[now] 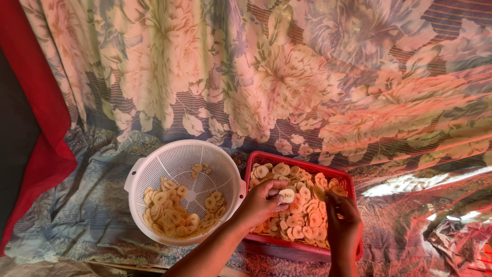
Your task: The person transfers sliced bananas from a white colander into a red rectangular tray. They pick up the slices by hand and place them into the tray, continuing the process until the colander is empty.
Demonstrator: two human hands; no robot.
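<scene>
Two containers sit low in the frame: one white colander (184, 191) at lower centre-left and one red crate (302, 163) just right of it, both holding pale round slices too many to count. My left hand (261, 204), palm down, pinches one slice (286, 195) above the crate. My right hand (342, 225) dips in, fingers curled together.

left hand (261, 204): fingers pinched | right hand (342, 225): fingers curled, apparently loose
</scene>
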